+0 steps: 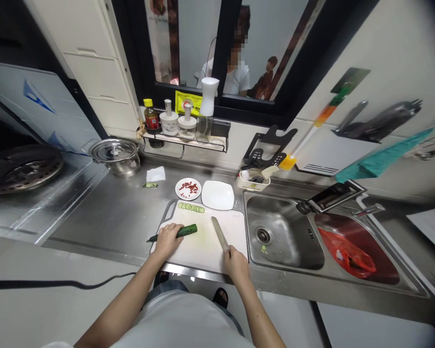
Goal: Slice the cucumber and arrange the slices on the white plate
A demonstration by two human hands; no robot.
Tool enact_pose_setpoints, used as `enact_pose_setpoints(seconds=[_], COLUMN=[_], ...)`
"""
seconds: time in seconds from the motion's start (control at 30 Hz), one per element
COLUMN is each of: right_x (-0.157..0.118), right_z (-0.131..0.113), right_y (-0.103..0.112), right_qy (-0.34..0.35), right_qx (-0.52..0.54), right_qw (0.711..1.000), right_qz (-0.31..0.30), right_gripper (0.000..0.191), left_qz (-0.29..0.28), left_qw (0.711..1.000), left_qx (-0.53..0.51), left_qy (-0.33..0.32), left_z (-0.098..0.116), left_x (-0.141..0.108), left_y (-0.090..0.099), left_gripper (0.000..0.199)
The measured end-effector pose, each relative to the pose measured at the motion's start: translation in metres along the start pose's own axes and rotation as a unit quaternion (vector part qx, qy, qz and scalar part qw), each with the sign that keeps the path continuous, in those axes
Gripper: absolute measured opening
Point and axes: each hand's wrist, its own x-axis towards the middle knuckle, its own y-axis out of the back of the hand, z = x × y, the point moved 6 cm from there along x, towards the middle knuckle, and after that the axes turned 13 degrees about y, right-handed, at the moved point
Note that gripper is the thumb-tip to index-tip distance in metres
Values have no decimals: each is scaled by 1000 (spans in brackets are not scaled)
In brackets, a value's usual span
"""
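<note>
"Any lettering we can call?"

"Not one readable word! The yellow packet (193,107) carries print, but it's too small to make out."

"And the yellow-capped bottle (152,117)?"

"Label's a blur!"

"The dark bottle (336,196) over the sink (288,244)?"

"Pale markings there, folks, and they're illegible too!"

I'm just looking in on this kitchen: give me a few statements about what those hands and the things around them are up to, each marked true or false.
1. The left hand holds a cucumber. True.
2. The right hand grips a spoon. False: the right hand grips a knife.
3. Cucumber slices lie in a row on the cutting board. True.
4. The red pieces are inside the steel pot. False: the red pieces are on the round white plate.
5. A red plastic bag lies in a sink basin. True.
</note>
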Motion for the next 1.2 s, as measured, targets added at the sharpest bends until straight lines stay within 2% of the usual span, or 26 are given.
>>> enact_pose_setpoints(seconds=[0.1,0.2,0.3,0.4,0.5,0.67,0.83,1.2], right_x=[3,5,6,6,6,7,8,6], right_z=[0,-1,-2,-5,-6,-5,-6,-11], right_y=[-2,-2,0,3,3,1,0,3], right_qy=[9,9,6,4,5,11,10,14], right_qx=[-1,-4,-9,-10,-14,-20,-29,-36], right_qw=[1000,1000,1000,1000,1000,1000,999,999], right_qz=[7,4,-3,-9,-17,-14,-23,-31], right_gripper=[36,35,36,37,37,36,35,37], left_qz=[7,22,25,67,114,139,132,122], left_qw=[998,981,933,881,875,910,924,940], left_qx=[-60,-188,-337,-423,-390,-239,-154,-84], left_qy=[4,40,119,200,263,310,323,308], left_z=[-5,-17,-36,-61,-86,-108,-106,-95], left_x=[5,17,34,52,67,86,93,92], left_y=[0,6,14,27,39,50,48,42], left_gripper=[38,42,50,50,52,52,51,52])
